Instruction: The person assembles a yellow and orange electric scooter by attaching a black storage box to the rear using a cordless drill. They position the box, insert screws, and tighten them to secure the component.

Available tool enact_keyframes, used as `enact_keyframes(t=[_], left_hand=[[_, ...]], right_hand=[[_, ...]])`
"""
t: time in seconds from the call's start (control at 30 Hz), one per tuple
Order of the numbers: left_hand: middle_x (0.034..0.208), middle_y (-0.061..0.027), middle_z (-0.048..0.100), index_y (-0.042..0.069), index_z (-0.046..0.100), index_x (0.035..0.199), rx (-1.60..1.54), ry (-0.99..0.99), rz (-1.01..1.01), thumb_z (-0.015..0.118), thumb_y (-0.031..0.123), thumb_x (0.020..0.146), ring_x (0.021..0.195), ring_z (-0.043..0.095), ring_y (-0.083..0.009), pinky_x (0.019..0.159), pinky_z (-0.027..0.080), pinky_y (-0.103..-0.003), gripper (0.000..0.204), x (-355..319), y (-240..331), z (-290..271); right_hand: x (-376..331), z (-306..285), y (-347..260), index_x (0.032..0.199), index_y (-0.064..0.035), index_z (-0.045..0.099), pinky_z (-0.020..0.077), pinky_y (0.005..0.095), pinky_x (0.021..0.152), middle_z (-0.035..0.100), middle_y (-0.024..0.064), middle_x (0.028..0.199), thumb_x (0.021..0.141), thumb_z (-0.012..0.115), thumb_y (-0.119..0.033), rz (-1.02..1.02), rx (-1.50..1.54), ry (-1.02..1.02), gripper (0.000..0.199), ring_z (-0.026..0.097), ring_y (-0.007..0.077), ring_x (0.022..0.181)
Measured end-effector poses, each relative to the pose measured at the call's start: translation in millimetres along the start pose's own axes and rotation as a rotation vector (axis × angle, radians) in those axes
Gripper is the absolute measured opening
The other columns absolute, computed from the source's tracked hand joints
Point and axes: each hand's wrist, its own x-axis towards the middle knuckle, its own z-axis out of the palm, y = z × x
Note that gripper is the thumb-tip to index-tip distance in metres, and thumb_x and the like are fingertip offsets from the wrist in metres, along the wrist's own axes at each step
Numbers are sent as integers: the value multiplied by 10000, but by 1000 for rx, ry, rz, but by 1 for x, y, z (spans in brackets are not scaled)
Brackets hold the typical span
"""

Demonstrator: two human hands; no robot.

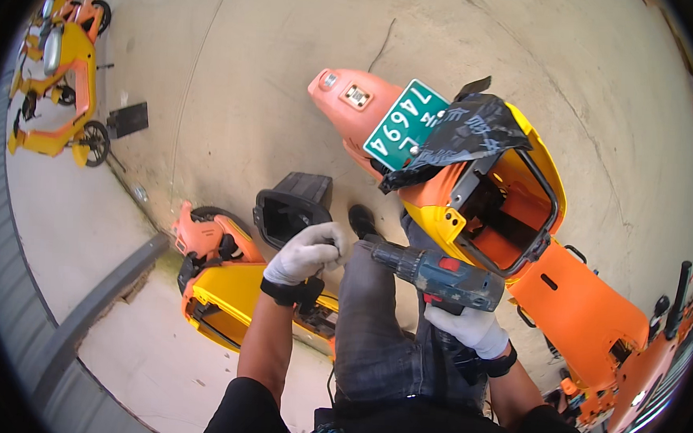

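Observation:
My right hand, in a white glove, grips a grey-blue cordless drill with red buttons by its handle. The drill lies level above my thighs, its nose pointing left. My left hand, also gloved, is closed in a pinch just left of the drill's nose, apart from it. Whatever its fingers may hold is hidden. Beyond my left hand stands a black plastic bin, tipped so its mouth faces me. Ahead on the right is an orange and yellow scooter with an uncovered compartment under its seat area.
A green plate and a crumpled black sheet lie over the scooter's rear. Behind my left arm is another orange-yellow scooter. More scooters line the far left, past a grey pipe on the ground.

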Motion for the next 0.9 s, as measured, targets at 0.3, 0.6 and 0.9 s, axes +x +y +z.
enact_keyframes(t=[0.3,0.6,0.9], left_hand=[[836,-12,592,-22,635,981,290,-306,-372,585,42,904,668,521,-59,583,410,-212,112,46,64,84],[887,-29,623,2,651,996,729,-662,-590,624,103,926,764,568,-99,695,478,-247,125,101,54,96],[836,-74,650,-14,651,972,1110,-923,-791,589,104,912,715,626,-148,668,516,-273,147,128,51,71]], right_hand=[[-48,-40,44,1048,-15,616,519,282,738,661,41,885,782,714,-59,-18,266,284,287,630,137,777],[-51,-15,57,1082,27,577,509,309,748,654,87,829,813,631,-59,-67,753,593,288,629,182,771],[-15,61,78,1007,21,613,528,340,738,650,107,784,862,660,-194,-261,1464,1093,263,640,213,727]])
